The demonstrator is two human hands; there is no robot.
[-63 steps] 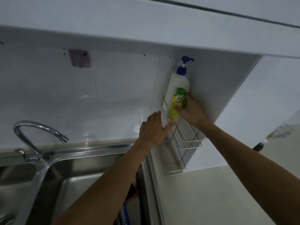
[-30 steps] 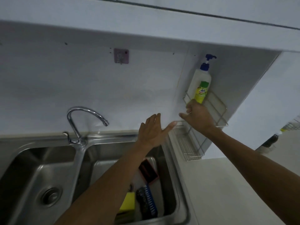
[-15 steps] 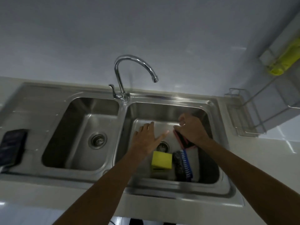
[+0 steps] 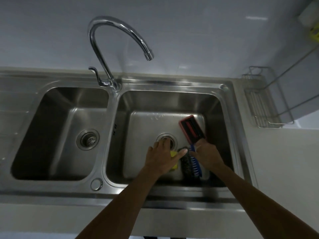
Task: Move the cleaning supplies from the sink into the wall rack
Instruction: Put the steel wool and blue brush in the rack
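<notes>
The right basin of the steel sink [image 4: 169,102] holds a red-and-black brush [image 4: 192,129], a blue brush [image 4: 196,165], a dark scourer [image 4: 185,163] and a yellow sponge [image 4: 173,154]. My left hand [image 4: 163,156] lies flat over the sponge with fingers apart, and its thumb reaches the scourer. My right hand [image 4: 206,153] is curled at the top end of the blue brush, just below the red-and-black brush. Whether it grips either is hidden. The wire wall rack [image 4: 264,107] hangs at the right, with a yellow bottle [image 4: 314,34] on its upper shelf.
A curved chrome tap [image 4: 110,49] rises between the two basins. The left basin [image 4: 57,131] has only its drain. A pale counter [image 4: 284,161] runs to the right of the sink, below the rack.
Both hands left the wall rack and came down into the right basin. My right hand slid from the red-and-black brush to the blue one, and my left settled on the sponge.
</notes>
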